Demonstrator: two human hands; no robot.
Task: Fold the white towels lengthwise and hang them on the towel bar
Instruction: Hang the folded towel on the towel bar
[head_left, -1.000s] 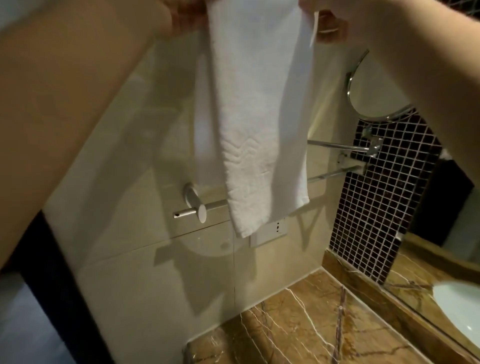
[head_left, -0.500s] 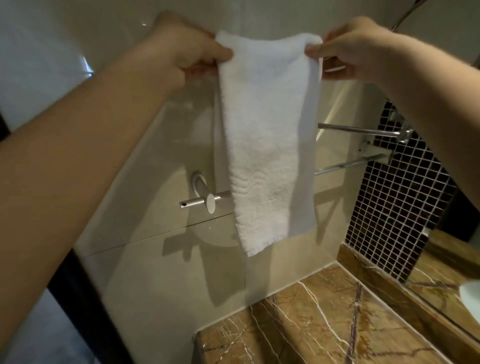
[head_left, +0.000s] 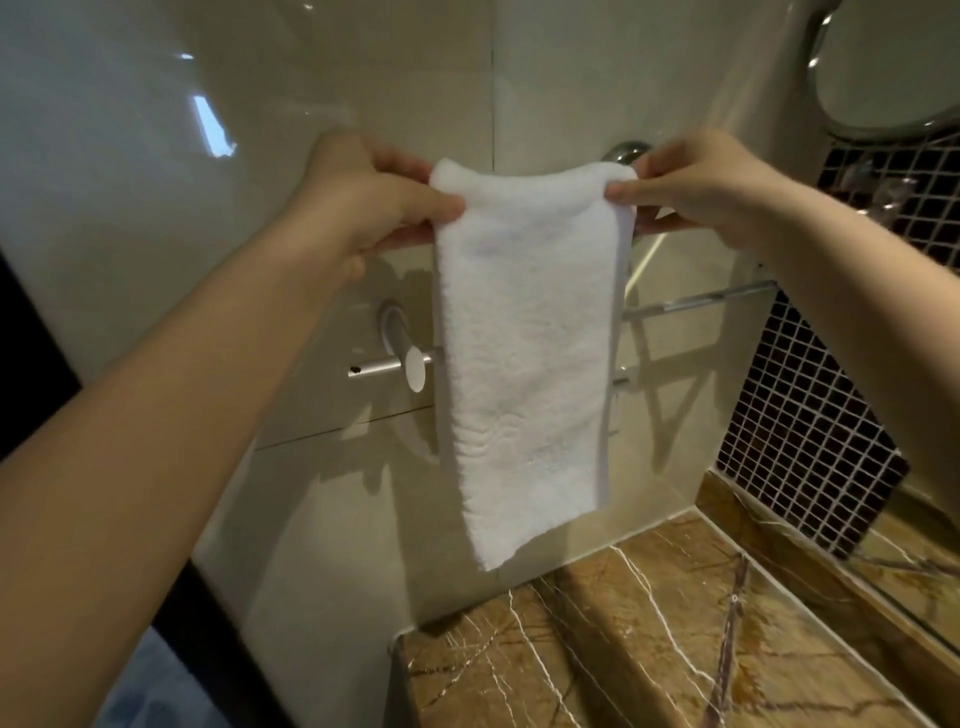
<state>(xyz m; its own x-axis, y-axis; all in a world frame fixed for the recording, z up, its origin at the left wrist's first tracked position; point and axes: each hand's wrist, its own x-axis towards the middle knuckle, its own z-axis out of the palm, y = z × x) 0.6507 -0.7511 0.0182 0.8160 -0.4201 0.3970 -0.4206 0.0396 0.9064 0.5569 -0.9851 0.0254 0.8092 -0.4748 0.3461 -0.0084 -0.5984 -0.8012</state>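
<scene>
The left hand and the right hand each pinch a top corner of the white towel. It hangs flat in front of the towel bar. I think it is best to hold the top edge level, then drape the middle over the bar.

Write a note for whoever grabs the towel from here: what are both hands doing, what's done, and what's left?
Left hand: pinches the top left corner of the white towel.
Right hand: pinches the top right corner.
Towel: hangs as a narrow strip in front of the towel bar, with its top edge held above the bar.
Done: the lengthwise fold looks finished.
Left: drape it over the bar. No other towels are in view.
</scene>
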